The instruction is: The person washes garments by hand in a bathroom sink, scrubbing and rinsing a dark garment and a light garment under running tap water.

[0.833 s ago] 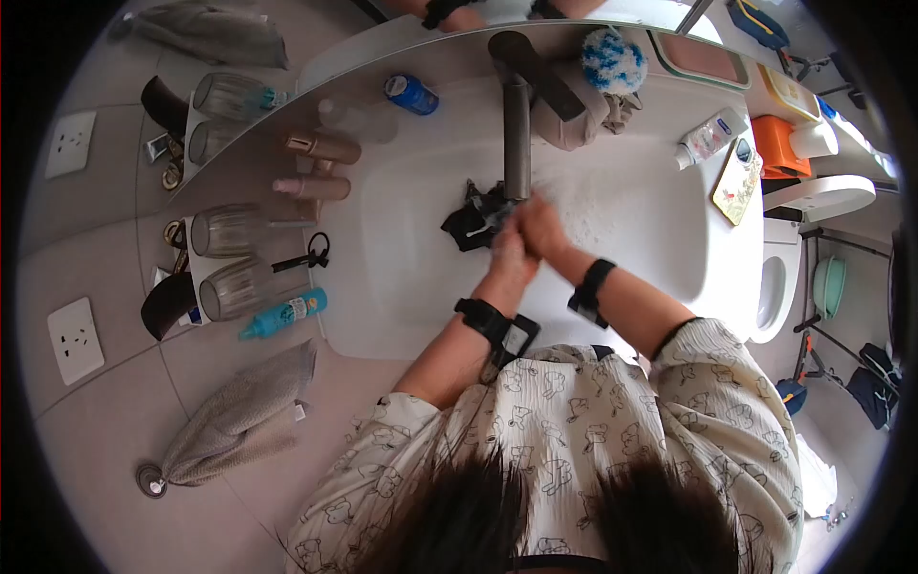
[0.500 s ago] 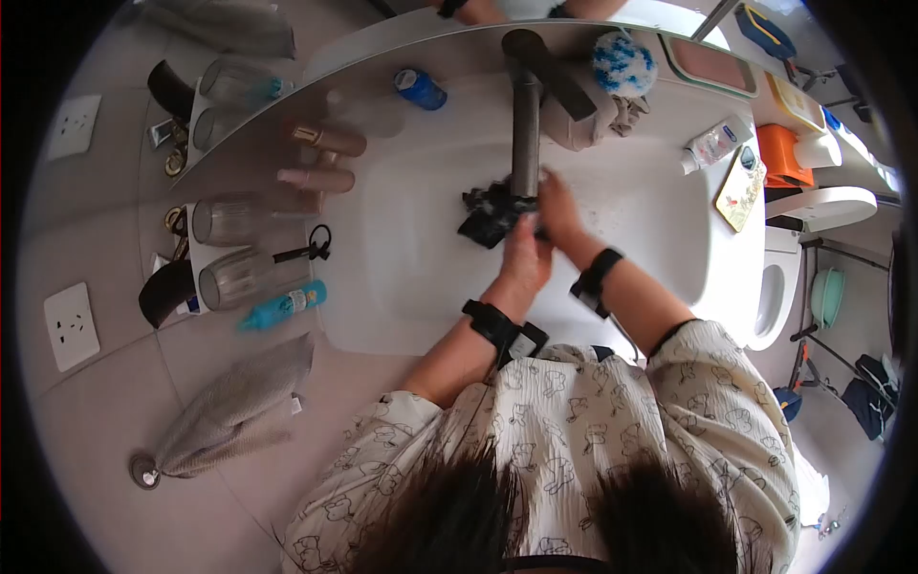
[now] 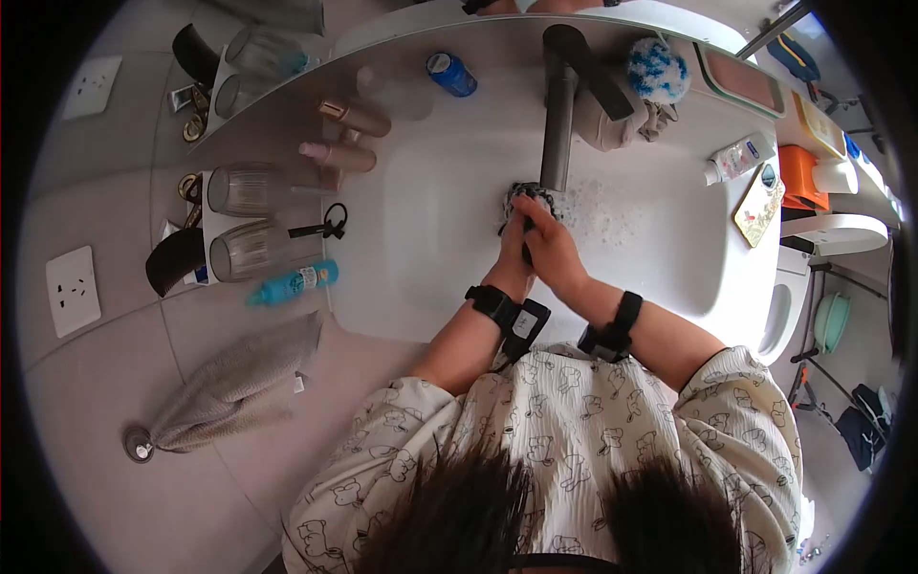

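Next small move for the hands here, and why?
I'd probably rub the dark cloth once more between the left hand and right hand: both are together at it, just by the faucet spout, and whitish suds show on it, with more foam in the sink. Whether water is running, I can't tell.

Black cloth [image 3: 529, 189], earlier trailing out left of spout [image 3: 557, 143], now bunched small at fingertips and between palms. Right hand [image 3: 555, 247], previously up beside spout's right side, now across left hand [image 3: 515, 256], fingers stretched over bundle. Foam patch [image 3: 607, 212] right of spout plainer than half second ago. Dark piece [image 3: 602, 343] under right wristband [image 3: 627, 318] now exposed. Head view swung, spout further right.
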### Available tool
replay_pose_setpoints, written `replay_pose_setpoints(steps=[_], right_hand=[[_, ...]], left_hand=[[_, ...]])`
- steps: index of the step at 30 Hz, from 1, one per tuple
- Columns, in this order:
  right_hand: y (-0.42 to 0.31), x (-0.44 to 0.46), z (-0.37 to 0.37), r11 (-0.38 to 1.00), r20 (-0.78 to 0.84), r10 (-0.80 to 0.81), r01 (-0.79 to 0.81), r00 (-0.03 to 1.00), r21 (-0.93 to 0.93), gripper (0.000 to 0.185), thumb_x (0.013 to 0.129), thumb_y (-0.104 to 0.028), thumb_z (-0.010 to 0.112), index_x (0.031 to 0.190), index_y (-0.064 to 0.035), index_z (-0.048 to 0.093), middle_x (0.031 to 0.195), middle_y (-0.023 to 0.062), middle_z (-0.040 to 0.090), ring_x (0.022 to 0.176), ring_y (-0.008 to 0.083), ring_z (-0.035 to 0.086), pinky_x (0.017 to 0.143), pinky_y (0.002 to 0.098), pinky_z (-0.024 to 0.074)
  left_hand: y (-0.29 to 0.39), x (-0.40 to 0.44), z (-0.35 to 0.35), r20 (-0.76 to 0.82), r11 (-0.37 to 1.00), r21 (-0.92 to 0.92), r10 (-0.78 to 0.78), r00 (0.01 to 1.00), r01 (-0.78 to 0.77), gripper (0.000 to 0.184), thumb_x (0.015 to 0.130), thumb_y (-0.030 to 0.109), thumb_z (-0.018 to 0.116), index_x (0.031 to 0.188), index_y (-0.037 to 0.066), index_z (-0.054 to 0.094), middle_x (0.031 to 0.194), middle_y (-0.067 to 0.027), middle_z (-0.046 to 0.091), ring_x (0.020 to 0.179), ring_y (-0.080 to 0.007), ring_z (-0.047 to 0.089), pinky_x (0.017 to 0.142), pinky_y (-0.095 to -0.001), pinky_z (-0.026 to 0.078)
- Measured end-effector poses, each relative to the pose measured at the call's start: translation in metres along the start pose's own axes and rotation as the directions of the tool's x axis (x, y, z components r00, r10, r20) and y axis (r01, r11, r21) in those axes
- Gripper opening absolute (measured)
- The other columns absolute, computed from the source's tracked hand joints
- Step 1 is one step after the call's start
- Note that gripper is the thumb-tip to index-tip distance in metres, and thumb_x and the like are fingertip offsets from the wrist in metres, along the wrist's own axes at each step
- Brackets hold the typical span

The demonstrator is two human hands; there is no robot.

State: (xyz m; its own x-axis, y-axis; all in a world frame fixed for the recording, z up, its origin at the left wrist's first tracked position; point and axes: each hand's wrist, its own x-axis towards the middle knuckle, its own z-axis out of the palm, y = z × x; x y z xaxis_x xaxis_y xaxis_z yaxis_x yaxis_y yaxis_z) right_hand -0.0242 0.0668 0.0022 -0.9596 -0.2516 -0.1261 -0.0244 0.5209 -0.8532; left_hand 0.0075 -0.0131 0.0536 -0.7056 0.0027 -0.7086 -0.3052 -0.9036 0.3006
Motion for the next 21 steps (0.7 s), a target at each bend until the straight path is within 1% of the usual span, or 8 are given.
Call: replay_pose_setpoints(steps=[1, 4, 6, 9, 12, 16, 17, 21], right_hand=[[0.012, 0.007, 0.009, 0.994, -0.088, -0.112, 0.111, 0.990, -0.011, 0.045, 0.077, -0.002, 0.043, 0.121, -0.0066, 0.048, 0.086, 0.0235, 0.059, 0.080, 0.0304, 0.059, 0.071, 0.0365, 0.0460], [-0.038, 0.030, -0.051, 0.834, 0.036, 0.363, -0.341, 0.931, 0.434, 0.047, 0.076, -0.001, 0.043, 0.123, -0.0069, 0.047, 0.107, 0.0215, 0.058, 0.105, 0.0277, 0.055, 0.088, 0.0345, 0.0407], [-0.037, 0.010, -0.043, 0.940, -0.007, 0.321, -0.317, 0.947, 0.125, 0.051, 0.074, 0.001, 0.044, 0.123, -0.0099, 0.048, 0.084, 0.0245, 0.061, 0.081, 0.0333, 0.061, 0.069, 0.0370, 0.0486], [-0.024, -0.019, 0.004, 0.965, -0.051, -0.047, 0.058, 0.998, 0.255, 0.048, 0.073, 0.002, 0.045, 0.119, -0.0078, 0.051, 0.114, 0.0239, 0.052, 0.113, 0.0339, 0.047, 0.094, 0.0381, 0.0367], [-0.043, 0.019, -0.042, 0.908, 0.108, 0.375, -0.388, 0.921, 0.159, 0.053, 0.073, 0.003, 0.042, 0.124, -0.0074, 0.045, 0.106, 0.0268, 0.055, 0.107, 0.0347, 0.051, 0.090, 0.0390, 0.0407], [-0.010, 0.011, -0.028, 0.907, 0.059, 0.375, -0.380, 0.925, 0.184, 0.045, 0.078, -0.004, 0.043, 0.124, -0.0090, 0.045, 0.099, 0.0274, 0.057, 0.096, 0.0377, 0.056, 0.083, 0.0434, 0.0445], [-0.009, -0.013, -0.006, 0.993, -0.031, 0.087, -0.085, 0.996, 0.082, 0.043, 0.080, -0.006, 0.044, 0.122, -0.0098, 0.046, 0.100, 0.0277, 0.056, 0.098, 0.0395, 0.054, 0.086, 0.0433, 0.0430], [-0.024, -0.002, -0.024, 0.975, 0.015, 0.136, -0.137, 0.991, 0.176, 0.045, 0.077, -0.004, 0.044, 0.122, -0.0100, 0.047, 0.091, 0.0255, 0.058, 0.091, 0.0359, 0.058, 0.080, 0.0400, 0.0458]], left_hand=[[-0.003, 0.010, -0.004, 0.022, 0.999, 0.018, -0.047, 0.999, 0.047, 0.038, 0.094, 0.036, 0.035, 0.120, 0.009, 0.044, 0.117, -0.0027, 0.053, 0.110, -0.0181, 0.047, 0.097, -0.0318, 0.036], [-0.041, 0.023, -0.005, 0.062, 0.995, -0.063, 0.082, 0.995, -0.078, 0.029, 0.092, 0.029, 0.042, 0.110, 0.009, 0.051, 0.110, -0.0037, 0.057, 0.101, -0.0164, 0.052, 0.093, -0.0320, 0.039], [-0.035, 0.015, 0.000, 0.026, 1.000, 0.014, 0.025, 0.999, -0.025, 0.026, 0.092, 0.029, 0.043, 0.106, 0.009, 0.054, 0.105, -0.0030, 0.058, 0.100, -0.0154, 0.052, 0.090, -0.0314, 0.041], [-0.013, 0.050, -0.060, 0.562, 0.965, -0.197, -0.031, 0.827, 0.170, 0.027, 0.091, 0.029, 0.046, 0.108, 0.009, 0.053, 0.101, -0.0037, 0.058, 0.096, -0.0162, 0.054, 0.091, -0.0298, 0.041], [-0.029, 0.014, 0.005, -0.002, 0.998, 0.040, 0.045, 0.999, -0.045, 0.029, 0.091, 0.029, 0.046, 0.111, 0.009, 0.051, 0.104, -0.0041, 0.058, 0.099, -0.0162, 0.053, 0.091, -0.0298, 0.040], [-0.032, 0.009, 0.001, 0.084, 1.000, -0.002, -0.019, 0.996, 0.019, 0.036, 0.088, 0.035, 0.047, 0.113, 0.009, 0.051, 0.111, -0.0016, 0.056, 0.105, -0.0151, 0.049, 0.093, -0.0300, 0.038], [-0.022, 0.028, -0.027, 0.273, 0.998, -0.007, -0.059, 0.960, 0.063, 0.039, 0.089, 0.041, 0.044, 0.112, 0.010, 0.051, 0.109, -0.0003, 0.056, 0.105, -0.0147, 0.049, 0.092, -0.0303, 0.038], [-0.022, 0.037, -0.030, -0.023, 1.000, -0.010, 0.013, 1.000, -0.014, 0.031, 0.089, 0.037, 0.047, 0.103, 0.010, 0.053, 0.099, -0.0026, 0.056, 0.094, -0.0142, 0.053, 0.084, -0.0299, 0.044]])
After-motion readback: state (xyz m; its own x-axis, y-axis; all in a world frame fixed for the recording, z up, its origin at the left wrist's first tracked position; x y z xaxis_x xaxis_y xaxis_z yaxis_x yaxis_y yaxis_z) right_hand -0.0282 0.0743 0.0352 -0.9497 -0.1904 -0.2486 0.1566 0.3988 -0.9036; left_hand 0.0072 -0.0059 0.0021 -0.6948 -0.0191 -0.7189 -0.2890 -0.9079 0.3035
